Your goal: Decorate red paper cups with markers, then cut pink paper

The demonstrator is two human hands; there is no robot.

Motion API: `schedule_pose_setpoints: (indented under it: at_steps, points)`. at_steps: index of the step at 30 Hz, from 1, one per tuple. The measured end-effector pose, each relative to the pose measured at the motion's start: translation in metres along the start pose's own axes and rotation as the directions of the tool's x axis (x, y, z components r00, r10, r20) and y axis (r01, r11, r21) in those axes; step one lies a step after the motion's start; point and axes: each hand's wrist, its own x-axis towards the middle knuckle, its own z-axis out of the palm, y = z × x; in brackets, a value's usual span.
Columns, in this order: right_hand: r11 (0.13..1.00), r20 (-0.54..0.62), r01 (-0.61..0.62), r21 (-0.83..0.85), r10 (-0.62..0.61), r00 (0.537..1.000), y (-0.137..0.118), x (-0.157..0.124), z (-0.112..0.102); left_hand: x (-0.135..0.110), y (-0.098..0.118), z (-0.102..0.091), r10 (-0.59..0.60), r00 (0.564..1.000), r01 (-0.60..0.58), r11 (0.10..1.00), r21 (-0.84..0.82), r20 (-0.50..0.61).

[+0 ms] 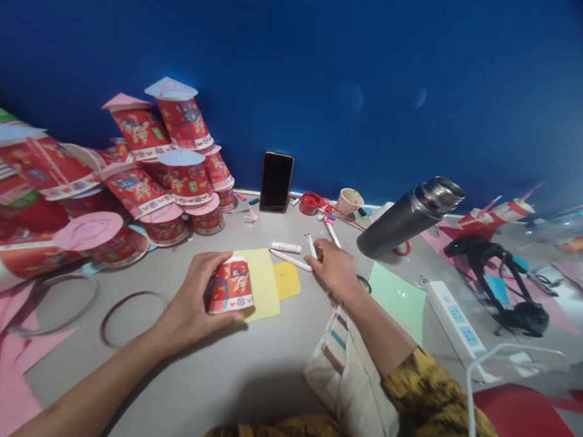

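My left hand is wrapped round the side of a red printed paper cup, upside down at the edge of a yellow paper sheet. With fingers bent, my right hand pinches a slim white marker pen over the table. By its thumb ends a second white pen, lying flat. A short white glue-like tube rests just behind that pen. A smaller orange-yellow paper piece lies between my hands. The pinch is partly hidden by the fingers.
Red paper cups with paper tops are stacked at left. A phone leans on the blue wall. A dark steel flask, green paper, a power strip and a black strapped device are on the right. A cloth bag lies under my right forearm.
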Motion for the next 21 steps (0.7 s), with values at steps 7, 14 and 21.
schedule_pose_setpoints:
  at_steps: [7,14,21]
  points:
    - [0.988,-0.046,0.06,0.145,-0.054,0.997,0.003,-0.007,-0.008,0.006,0.017,-0.006,0.056,0.997,-0.055,0.998,-0.019,0.052]
    - [0.682,-0.141,0.226,0.695,-0.179,0.974,-0.001,-0.018,-0.01,0.002,0.023,0.004,0.098,0.995,-0.1,0.992,-0.079,-0.025]
    - [0.484,-0.27,0.366,0.794,-0.259,0.927,-0.039,-0.065,-0.037,0.004,0.032,0.004,0.048,0.999,-0.043,0.987,-0.158,0.026]
